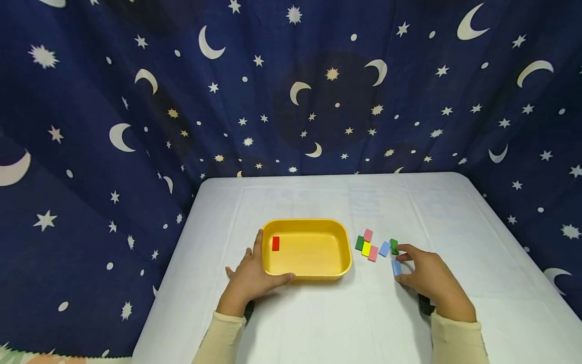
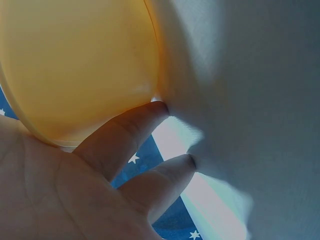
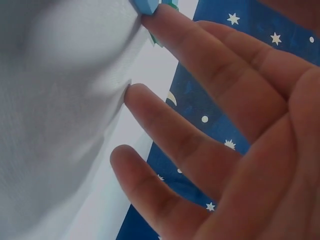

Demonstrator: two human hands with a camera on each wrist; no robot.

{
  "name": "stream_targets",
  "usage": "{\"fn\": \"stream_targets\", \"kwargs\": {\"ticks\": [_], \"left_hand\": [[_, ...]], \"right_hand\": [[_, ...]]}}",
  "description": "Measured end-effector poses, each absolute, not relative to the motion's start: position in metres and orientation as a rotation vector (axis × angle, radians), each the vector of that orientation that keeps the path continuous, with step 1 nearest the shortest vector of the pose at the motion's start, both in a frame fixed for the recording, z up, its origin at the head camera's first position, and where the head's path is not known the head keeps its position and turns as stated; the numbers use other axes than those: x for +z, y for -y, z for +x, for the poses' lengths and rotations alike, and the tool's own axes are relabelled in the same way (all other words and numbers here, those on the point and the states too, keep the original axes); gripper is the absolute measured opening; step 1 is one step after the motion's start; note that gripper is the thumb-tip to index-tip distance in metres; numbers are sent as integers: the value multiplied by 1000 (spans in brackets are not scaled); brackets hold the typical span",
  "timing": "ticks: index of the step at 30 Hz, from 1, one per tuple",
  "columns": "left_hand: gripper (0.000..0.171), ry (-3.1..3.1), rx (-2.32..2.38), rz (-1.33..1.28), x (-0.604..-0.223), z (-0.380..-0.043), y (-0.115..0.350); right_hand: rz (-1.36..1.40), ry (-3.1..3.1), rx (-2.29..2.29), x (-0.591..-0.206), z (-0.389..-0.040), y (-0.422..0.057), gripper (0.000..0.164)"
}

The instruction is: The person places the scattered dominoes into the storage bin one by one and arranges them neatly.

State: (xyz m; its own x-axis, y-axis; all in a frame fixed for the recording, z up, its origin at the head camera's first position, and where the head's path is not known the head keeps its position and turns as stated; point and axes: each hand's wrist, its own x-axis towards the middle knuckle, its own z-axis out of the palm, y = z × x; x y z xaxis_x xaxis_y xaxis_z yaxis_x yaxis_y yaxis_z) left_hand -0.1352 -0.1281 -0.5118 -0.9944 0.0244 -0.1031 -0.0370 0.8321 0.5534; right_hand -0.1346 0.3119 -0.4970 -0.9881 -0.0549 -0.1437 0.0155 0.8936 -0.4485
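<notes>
My left hand (image 1: pixel 251 275) is spread against the left end of a yellow tray (image 1: pixel 305 277), its thumb along the near rim and its forefinger by the far left corner. In the left wrist view, straight fingers (image 2: pixel 127 131) touch the tray's outer wall. One red block (image 1: pixel 276 243) lies inside the tray. Over on the right, my right hand (image 1: pixel 432 275) pinches a light blue block (image 1: pixel 396 267) at the table between thumb and fingers. Its forefinger is right at a green block (image 1: pixel 394 246). The right wrist view shows a fingertip against the light blue block (image 3: pixel 146 5).
Between tray and right hand lie a second light blue block (image 1: pixel 384 248), a pink block (image 1: pixel 368 235), another pink block (image 1: pixel 373 254), a yellow block (image 1: pixel 366 248) and a dark green block (image 1: pixel 359 243). A white cloth (image 1: pixel 318 323) covers the table; a starry curtain (image 1: pixel 273 101) hangs behind.
</notes>
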Motion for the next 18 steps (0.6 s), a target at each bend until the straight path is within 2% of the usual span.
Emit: {"fn": "stream_targets", "kwargs": {"ticks": [8, 18], "left_hand": [[155, -2914, 865, -15, -512, -136, 129], [155, -2911, 858, -23, -512, -136, 130]], "right_hand": [[-137, -2930, -665, -493, -135, -308, 81], [-291, -2974, -659, -469, -157, -282, 77]]}}
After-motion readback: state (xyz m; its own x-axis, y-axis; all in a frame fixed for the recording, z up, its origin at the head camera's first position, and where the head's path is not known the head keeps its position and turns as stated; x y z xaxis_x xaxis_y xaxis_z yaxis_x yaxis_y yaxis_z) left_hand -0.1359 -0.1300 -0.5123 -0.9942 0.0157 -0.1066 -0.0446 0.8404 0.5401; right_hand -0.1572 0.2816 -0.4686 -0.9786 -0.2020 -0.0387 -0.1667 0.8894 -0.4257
